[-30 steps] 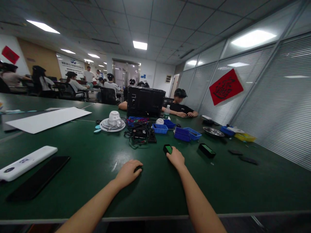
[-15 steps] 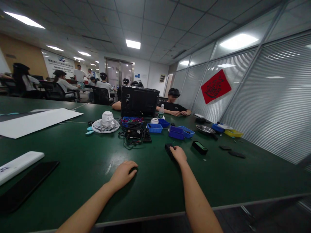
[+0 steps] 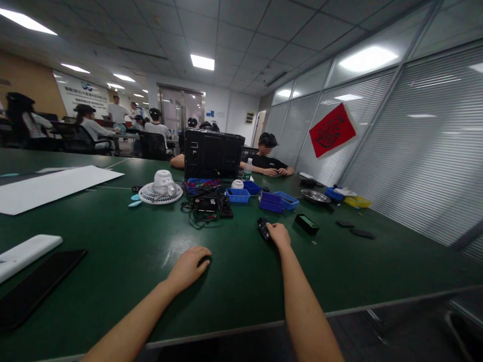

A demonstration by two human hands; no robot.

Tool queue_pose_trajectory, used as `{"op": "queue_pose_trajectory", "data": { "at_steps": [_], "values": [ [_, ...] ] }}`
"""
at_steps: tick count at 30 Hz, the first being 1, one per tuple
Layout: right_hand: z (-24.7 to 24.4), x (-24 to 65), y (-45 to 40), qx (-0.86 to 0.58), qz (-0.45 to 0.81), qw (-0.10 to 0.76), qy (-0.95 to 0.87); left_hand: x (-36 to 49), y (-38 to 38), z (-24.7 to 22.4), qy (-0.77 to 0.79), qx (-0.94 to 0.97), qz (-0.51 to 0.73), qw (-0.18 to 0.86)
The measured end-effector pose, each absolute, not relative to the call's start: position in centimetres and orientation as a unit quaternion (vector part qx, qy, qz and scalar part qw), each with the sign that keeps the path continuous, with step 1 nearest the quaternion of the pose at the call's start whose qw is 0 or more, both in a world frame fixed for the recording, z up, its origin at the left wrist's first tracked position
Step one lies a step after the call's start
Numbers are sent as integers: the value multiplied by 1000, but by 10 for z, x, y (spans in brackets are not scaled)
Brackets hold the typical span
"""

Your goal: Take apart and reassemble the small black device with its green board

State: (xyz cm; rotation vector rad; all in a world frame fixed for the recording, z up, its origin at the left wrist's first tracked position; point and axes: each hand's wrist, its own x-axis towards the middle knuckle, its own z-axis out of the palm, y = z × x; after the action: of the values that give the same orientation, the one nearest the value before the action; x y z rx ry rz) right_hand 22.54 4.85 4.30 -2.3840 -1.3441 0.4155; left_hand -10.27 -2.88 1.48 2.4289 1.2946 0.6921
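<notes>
My left hand [image 3: 189,266] rests on the green table, thumb and fingers apart and slightly curled, with nothing visible in it. Farther forward and to the right, my right hand [image 3: 279,235] grips a small black box-shaped device [image 3: 263,229] by its right side. The device's upper face shows some detail too small to make out, and my fingers cover part of it. Just right of that hand lies a black box with a green top [image 3: 307,224]. A small ring [image 3: 314,243] sits on the table near it.
Tangled black cables and an adapter [image 3: 206,205] lie ahead, before a black monitor-like panel [image 3: 214,153]. A white fan part [image 3: 162,188] stands left of them. Blue bins [image 3: 270,202] and a metal bowl [image 3: 315,196] are beyond my right hand. Across the table sits a person [image 3: 268,158].
The black device in my right hand has been turned, so a more detailed face now shows. My left hand keeps its pose. The whole view has shifted slightly.
</notes>
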Motion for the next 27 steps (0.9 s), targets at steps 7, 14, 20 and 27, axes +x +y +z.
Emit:
{"op": "queue_pose_trajectory", "data": {
  "at_steps": [7,14,20,27],
  "values": [
    [48,233,43,-861,113,209,-450,-103,-28,13,449,847,242,151],
    [43,234,44,-876,101,160,-444,-104,-27,10,451,848,236,147],
    [42,232,43,-871,35,217,-439,-104,-27,9,445,851,241,141],
    [45,205,38,-698,-168,446,-535,-103,-29,13,449,848,239,146]
  ]
}}
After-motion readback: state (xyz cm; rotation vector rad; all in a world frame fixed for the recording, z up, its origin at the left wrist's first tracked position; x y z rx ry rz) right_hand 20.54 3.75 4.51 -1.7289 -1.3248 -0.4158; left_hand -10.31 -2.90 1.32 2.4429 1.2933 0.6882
